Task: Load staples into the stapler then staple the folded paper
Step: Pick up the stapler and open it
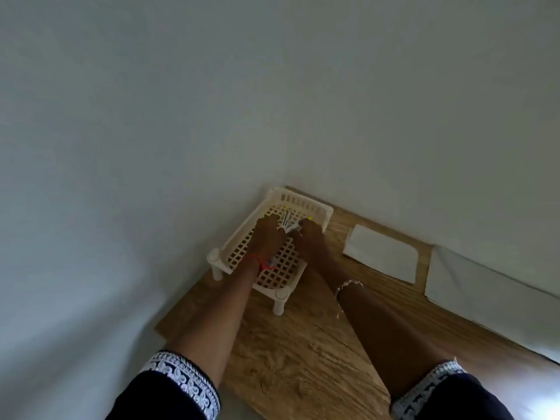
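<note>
Both my hands reach over a cream plastic lattice tray [306, 204] that stands on short legs in the corner of a wooden table. My left hand [266, 237] and my right hand [309, 241] hold between them a small white and metallic object with yellow tips, apparently the stapler [289, 224]; it is too blurred to tell its parts. A folded white paper [381, 253] lies flat on the table to the right of the tray, apart from both hands.
A second, larger white sheet [472, 286] lies along the wall at the right. White walls [181, 116] close the table [303, 359] at the left and the back. A red thread circles my left wrist, a bead bracelet my right.
</note>
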